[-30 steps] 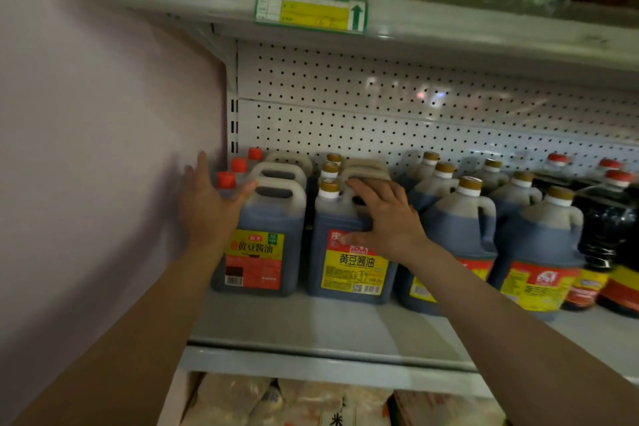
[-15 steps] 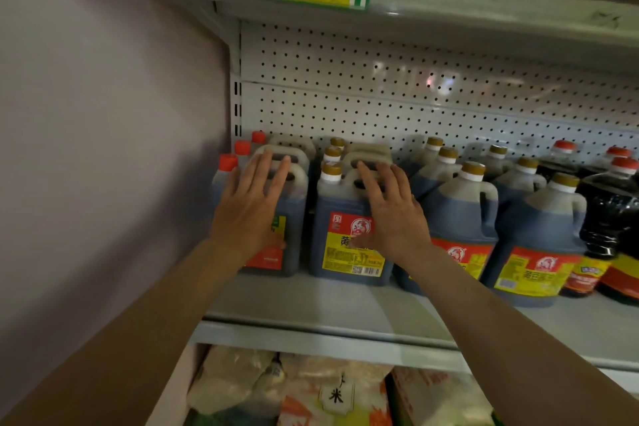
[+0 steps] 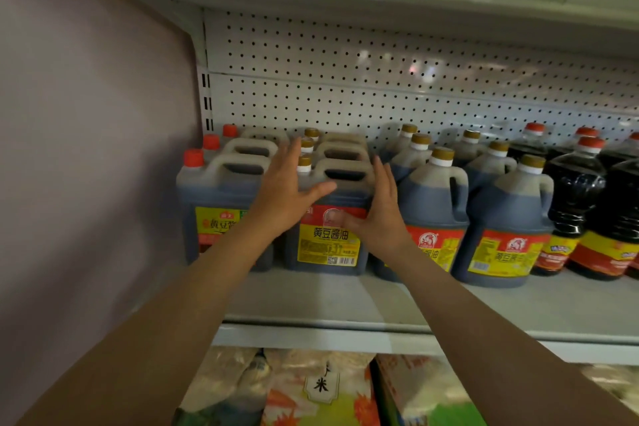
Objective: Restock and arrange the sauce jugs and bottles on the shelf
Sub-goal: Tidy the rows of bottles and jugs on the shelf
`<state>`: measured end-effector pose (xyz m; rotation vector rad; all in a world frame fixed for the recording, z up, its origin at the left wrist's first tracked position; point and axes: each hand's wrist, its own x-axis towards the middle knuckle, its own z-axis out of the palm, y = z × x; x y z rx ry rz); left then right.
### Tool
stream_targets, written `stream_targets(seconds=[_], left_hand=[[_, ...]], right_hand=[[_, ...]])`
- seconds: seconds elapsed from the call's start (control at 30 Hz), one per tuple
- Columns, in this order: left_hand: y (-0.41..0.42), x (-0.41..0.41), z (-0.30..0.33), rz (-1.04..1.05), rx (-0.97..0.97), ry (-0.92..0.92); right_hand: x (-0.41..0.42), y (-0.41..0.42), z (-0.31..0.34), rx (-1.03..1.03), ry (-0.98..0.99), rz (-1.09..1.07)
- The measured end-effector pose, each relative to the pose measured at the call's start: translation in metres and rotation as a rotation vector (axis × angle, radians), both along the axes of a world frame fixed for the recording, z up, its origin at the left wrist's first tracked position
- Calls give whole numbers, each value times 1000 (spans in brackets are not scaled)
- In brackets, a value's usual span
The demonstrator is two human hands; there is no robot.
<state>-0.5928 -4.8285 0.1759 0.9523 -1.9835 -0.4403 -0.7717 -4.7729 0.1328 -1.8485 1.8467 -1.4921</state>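
Left hand point(image 3: 283, 197) and right hand point(image 3: 378, 214), fingers straight, pressing gold-capped jug point(image 3: 328, 239) sides

Two bare forearms, no sleeves in view, left hand point(image 3: 287, 194) and right hand point(image 3: 382, 214) ungloved, ringless.

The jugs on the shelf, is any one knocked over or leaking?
No, nothing stands out. The jugs stand upright in rows with caps on, and the shelf looks dry. Both hands, left hand and right hand, press flat on the gold-capped front jug.
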Motion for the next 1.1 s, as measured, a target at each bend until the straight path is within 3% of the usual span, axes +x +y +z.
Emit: stream_targets(seconds=[0.07,0.13,0.23,0.57,0.87,0.93,1.03,1.1], left_hand=[[-6,-13,7,35,30,-27],[-14,-24,6,65,74,-106],[-22,-32,-4,124,107,-147],[-19,-36,-5,246,81,-236],[-9,-34,-1,231,112,-268],[-6,-34,-2,225,127,-255],[-1,-35,-1,227,143,-242],[3,-36,1,241,156,-250]], right_hand=[[-3,0,-13,75,-228,19],[-4,0,-31,145,-289,-24],[-4,2,-56,158,-238,-181],[-2,7,-57,176,-303,-175],[-3,17,-43,242,-120,-244],[-8,29,-32,133,-20,-380],[-25,44,-6,-226,-47,-605],[-41,42,15,-320,-20,-713]])
